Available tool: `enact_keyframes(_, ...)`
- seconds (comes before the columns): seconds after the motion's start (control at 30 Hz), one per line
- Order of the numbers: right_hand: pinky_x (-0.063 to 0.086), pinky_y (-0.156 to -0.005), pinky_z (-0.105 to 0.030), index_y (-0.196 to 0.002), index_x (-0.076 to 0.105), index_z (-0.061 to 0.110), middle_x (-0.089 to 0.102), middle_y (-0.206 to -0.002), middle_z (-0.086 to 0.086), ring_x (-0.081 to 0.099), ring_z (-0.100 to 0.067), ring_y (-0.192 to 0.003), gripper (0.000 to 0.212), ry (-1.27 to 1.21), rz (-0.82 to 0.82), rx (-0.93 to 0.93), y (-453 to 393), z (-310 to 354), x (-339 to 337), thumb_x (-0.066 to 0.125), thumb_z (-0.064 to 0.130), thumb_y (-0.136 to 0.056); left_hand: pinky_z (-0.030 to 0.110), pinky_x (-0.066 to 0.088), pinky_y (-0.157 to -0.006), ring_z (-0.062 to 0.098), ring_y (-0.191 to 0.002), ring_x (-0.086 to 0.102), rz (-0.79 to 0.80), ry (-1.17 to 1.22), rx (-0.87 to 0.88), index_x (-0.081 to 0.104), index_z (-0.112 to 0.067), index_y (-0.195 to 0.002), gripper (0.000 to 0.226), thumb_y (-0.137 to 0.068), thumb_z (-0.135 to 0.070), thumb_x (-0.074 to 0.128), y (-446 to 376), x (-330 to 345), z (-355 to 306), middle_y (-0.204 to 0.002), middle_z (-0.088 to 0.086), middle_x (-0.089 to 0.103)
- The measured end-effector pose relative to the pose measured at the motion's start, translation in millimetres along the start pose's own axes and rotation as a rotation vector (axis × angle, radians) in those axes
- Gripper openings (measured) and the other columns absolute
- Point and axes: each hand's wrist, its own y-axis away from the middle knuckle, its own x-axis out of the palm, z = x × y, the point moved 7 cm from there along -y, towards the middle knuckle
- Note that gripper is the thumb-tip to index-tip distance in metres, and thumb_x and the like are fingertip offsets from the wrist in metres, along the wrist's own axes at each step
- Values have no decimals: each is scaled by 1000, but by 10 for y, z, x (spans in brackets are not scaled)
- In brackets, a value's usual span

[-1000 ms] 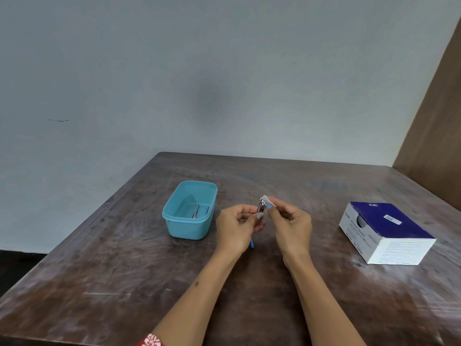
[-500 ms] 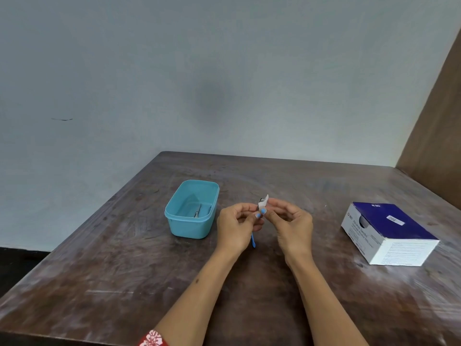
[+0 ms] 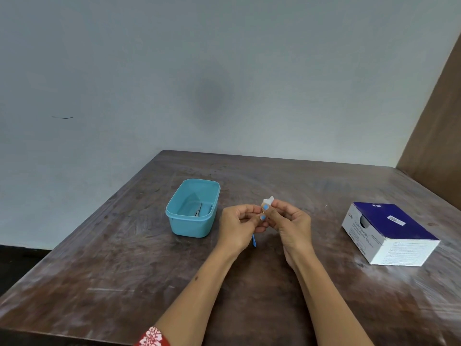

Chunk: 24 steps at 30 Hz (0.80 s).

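Observation:
Over the middle of the wooden table (image 3: 124, 270) my two hands meet fingertip to fingertip. My left hand (image 3: 238, 227) grips a thin tool; only its blue handle end (image 3: 254, 242) shows, poking out below the fist. My right hand (image 3: 291, 221) pinches a small white swab pad (image 3: 268, 201) at the tool's upper end, and the pad hides the tip.
A teal plastic tub (image 3: 192, 228) stands left of my hands, open, with thin metal instruments (image 3: 198, 210) lying inside. A blue and white box of swabs (image 3: 389, 233) sits at the right. A brown panel (image 3: 439, 146) rises at the table's far right edge.
The metal tip seen a second ago is now covered by the white pad, which my right fingers have folded and worked around it. Both hands stayed in place.

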Motion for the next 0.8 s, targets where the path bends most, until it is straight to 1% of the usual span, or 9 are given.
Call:
enact_keyframes(0.17,56,-59,-20,-87,70,11,73,-70,2,69,-9,-66,15,12,3,17,-9,-13,-8,71,1,-76,19,57,-65,7,-67,70,14,-33,6,68,-5,-100,18,-83,-1,64,4,12,-3,-79,2,70)
enact_keyframes(0.27,57,-62,-24,-85,71,11,73,-70,0,67,-12,-65,10,16,1,22,-20,-35,-5,71,5,-78,20,57,-64,9,-67,70,15,-43,11,68,-4,-100,18,-83,-1,64,3,20,-2,-79,4,70)
enact_keyframes(0.37,54,-57,-23,-82,70,10,69,-66,0,63,-11,-61,5,-29,-20,35,-32,-53,-10,71,6,-79,20,57,-64,9,-66,70,19,-50,16,68,-1,-100,17,-83,1,64,15,43,-9,-78,5,70)
enact_keyframes(0.43,52,-53,-24,-80,68,8,65,-65,-2,60,-10,-57,3,-66,-38,60,-30,-63,-22,70,7,-79,17,56,-62,7,-64,69,23,-61,16,68,-1,-100,17,-83,0,64,24,61,-11,-77,4,70)
enact_keyframes(0.53,48,-54,-28,-71,65,9,60,-62,-3,57,-9,-54,10,-91,-58,93,-30,-81,-37,69,8,-80,15,55,-61,6,-65,69,33,-92,20,69,-4,-99,16,-83,-1,64,42,79,-19,-78,2,70)
enact_keyframes(0.63,50,-55,-30,-64,63,10,59,-58,-2,57,-9,-54,19,-93,-77,81,-40,-77,-58,69,11,-81,16,55,-62,7,-67,69,32,-110,20,69,-6,-97,15,-83,-3,64,46,79,-18,-80,4,71)
enact_keyframes(0.73,56,-60,-25,-74,68,9,67,-59,3,63,-8,-58,5,-43,-73,12,-30,-31,-61,71,8,-78,19,57,-64,11,-71,70,5,-133,16,69,-6,-98,16,-83,-4,65,28,50,-12,-82,4,71)
enact_keyframes(0.8,57,-63,-21,-79,70,10,71,-65,4,67,-6,-64,9,-14,-69,-38,-22,5,-61,72,2,-75,22,58,-66,13,-73,71,-9,-129,12,69,-5,-100,17,-83,-5,66,22,33,-10,-83,6,71)
